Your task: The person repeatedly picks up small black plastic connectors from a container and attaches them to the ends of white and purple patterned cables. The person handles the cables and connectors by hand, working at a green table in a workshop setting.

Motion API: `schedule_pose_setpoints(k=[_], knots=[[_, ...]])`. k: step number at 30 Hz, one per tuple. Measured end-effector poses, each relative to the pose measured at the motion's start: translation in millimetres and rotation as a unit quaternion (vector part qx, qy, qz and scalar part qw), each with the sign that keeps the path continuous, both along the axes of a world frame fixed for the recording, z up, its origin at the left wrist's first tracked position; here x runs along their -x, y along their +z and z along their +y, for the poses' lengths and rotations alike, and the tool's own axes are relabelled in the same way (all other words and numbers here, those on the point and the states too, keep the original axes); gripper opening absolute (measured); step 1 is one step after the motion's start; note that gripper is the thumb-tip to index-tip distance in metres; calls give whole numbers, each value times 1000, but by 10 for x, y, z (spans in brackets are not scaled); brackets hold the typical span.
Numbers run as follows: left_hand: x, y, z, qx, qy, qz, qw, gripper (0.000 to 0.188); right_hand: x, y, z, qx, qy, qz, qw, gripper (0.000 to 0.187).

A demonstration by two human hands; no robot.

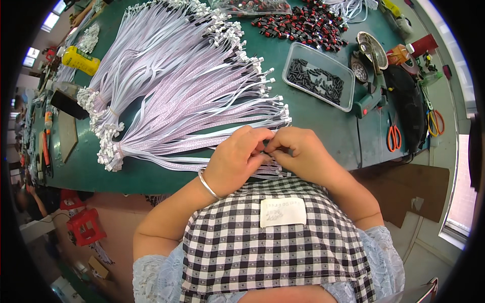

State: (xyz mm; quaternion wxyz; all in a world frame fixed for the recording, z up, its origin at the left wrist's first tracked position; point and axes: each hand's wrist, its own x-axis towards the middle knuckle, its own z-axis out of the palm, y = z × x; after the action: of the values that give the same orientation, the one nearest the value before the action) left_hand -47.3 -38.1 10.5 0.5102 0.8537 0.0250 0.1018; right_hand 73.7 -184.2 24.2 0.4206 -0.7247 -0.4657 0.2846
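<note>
My left hand [237,154], with a silver bangle at the wrist, and my right hand [303,151] meet at the table's near edge. Their fingers are closed in pinches, fingertips almost touching. What they pinch is small and hidden by the fingers. Flat white ribbon cables [187,116] fan out across the table beside and under my left hand. White connectors [110,151] bunch at their tied left end, and more plugs [280,113] line the loose right end, just beyond my fingertips. Several cable ends also show below my hands, against the checked apron [273,252].
A clear plastic box [319,76] of short black tubes sits beyond my right hand. Behind it lies a heap of red-and-black parts [303,25]. At right are a green hot-glue gun [371,101] and orange-handled scissors [394,136]; at left, a yellow bottle [78,59] and a phone [69,104].
</note>
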Motion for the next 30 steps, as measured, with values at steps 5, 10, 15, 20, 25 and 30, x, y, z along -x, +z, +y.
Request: schedule_pose_setpoints(k=[5, 10, 15, 20, 25, 30], knots=[[-89, 44, 3, -34, 8, -36, 999, 47, -34, -7, -61, -21, -51, 3, 998, 11], [-323, -57, 133, -139, 24, -104, 984, 45, -685, 180, -97, -38, -129, -142, 981, 16], [-419, -145, 134, -221, 23, -107, 969, 38, -1466, -84, -153, 83, -64, -329, 938, 24], [-237, -53, 103, -236, -4, -115, 965, 27, -1544, -216, -43, 93, 14, -301, 949, 22], [-23, -104, 63, -255, -115, -27, 960, 25, -1555, -303, -10, 83, 29, -345, 935, 15], [-16, -17, 46, -299, -142, 21, 943, 26, -1583, -275, -65, 100, -19, -438, 893, 10]])
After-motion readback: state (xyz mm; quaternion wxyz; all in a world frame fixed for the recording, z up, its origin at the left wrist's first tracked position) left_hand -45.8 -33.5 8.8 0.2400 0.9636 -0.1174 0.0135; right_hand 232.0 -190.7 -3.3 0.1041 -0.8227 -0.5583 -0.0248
